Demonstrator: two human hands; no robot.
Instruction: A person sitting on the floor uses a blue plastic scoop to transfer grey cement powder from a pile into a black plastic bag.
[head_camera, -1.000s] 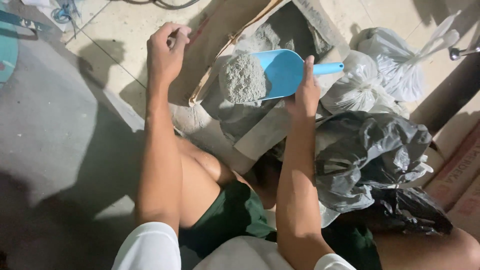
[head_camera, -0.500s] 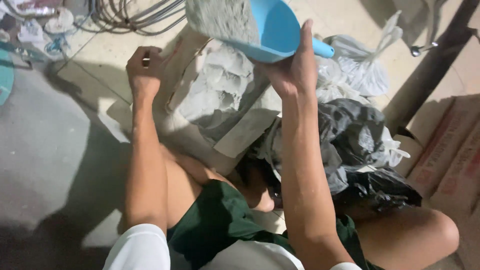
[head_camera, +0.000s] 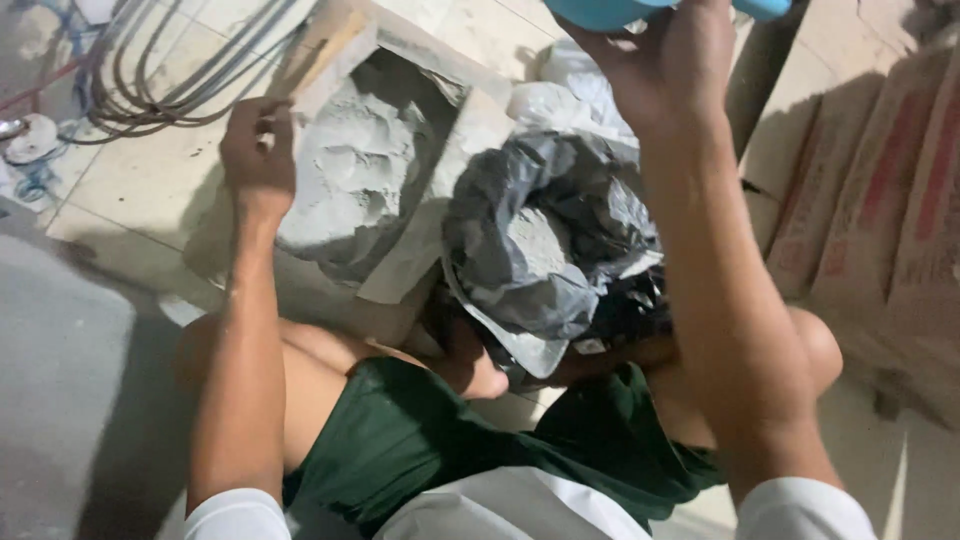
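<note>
While we look down from the head camera, we see the right hand (head_camera: 665, 65) raised at the top edge of the view, its fingers wrapped around a blue scoop (head_camera: 620, 10) that is mostly cut off. The left hand (head_camera: 257, 150) rests on the near edge of an opened paper sack (head_camera: 420, 170) of grey powder (head_camera: 350, 175) lying on the tiled floor (head_camera: 130, 200), fingers curled on its rim. Just beside the sack, a black plastic bag (head_camera: 545, 250) sits between the knees.
</note>
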